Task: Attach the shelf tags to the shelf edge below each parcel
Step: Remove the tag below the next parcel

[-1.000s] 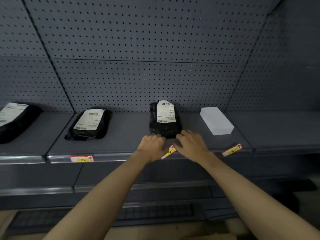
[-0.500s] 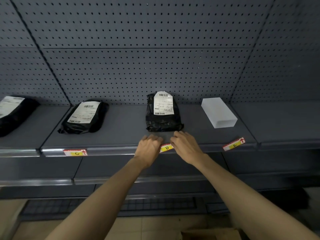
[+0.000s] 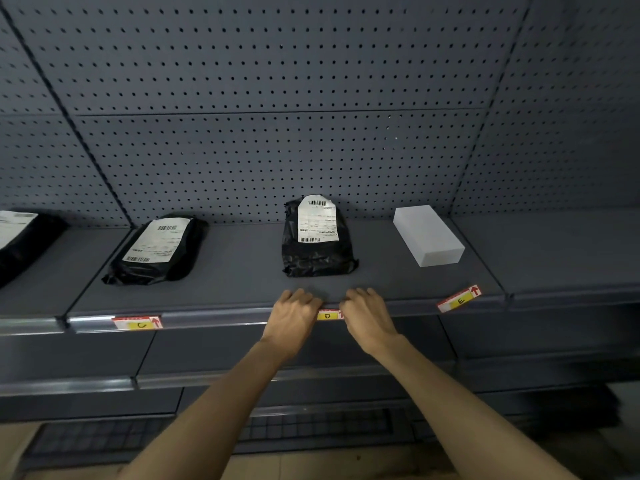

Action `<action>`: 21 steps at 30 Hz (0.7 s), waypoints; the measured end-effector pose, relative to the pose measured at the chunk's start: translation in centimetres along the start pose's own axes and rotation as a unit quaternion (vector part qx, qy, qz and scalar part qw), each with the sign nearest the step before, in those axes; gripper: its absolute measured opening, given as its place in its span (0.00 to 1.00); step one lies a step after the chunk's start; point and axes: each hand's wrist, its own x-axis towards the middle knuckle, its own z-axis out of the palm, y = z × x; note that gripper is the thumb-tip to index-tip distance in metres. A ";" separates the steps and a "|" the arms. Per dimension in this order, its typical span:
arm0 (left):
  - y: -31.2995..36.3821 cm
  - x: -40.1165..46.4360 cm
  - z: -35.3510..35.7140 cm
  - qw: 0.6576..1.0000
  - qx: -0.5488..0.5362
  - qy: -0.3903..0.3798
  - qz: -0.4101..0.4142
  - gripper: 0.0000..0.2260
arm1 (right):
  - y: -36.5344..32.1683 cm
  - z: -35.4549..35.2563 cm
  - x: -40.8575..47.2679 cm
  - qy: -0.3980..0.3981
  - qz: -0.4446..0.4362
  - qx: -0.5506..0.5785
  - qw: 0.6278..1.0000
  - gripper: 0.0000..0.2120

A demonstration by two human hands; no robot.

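Where our two forearms reach up from the bottom of the view, we list first the left hand (image 3: 294, 315) and the right hand (image 3: 367, 315), both at the front lip of the shelf (image 3: 242, 271), fingers curled over the edge at either end of the D tag (image 3: 328, 315); each appears to pinch its end of the tag, though the fingertips are hidden behind the knuckles. Item: D tag, yellow patch with red border, lying level in the shelf edge strip (image 3: 214, 318), directly below the middle parcel (image 3: 317, 237). Item: C tag (image 3: 138, 323), seated flat in the same strip further left, below the left parcel (image 3: 157, 249). Item: E tag (image 3: 459, 299), resting askew on the shelf top at the front right, not in the strip, before the white box (image 3: 427, 235). Item: two black bagged parcels bearing white barcode labels, well apart on the shelf. Item: a further black parcel (image 3: 20, 240) on the neighbouring bay, cut off at the left edge. Behind all, grey pegboard backing (image 3: 277, 98).
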 end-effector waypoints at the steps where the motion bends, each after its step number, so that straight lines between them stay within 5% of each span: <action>1: 0.0 -0.1 0.0 1.000 0.010 -0.004 0.010 0.10 | -0.1 0.1 0.0 -0.004 -0.004 -0.011 1.000 0.07; 6: 0.3 0.2 -1.4 0.999 -0.033 -0.029 -0.001 0.05 | 0.4 -0.3 -1.0 0.041 -0.003 0.028 0.999 0.08; 13: 2.1 4.9 -4.9 0.998 -0.057 0.016 -0.020 0.14 | 5.9 -4.9 -2.4 0.116 0.007 0.066 0.991 0.12; 21: 7.5 10.5 -7.8 0.996 -0.068 0.050 0.010 0.14 | 14.7 -8.6 -4.8 0.131 0.065 0.035 0.989 0.15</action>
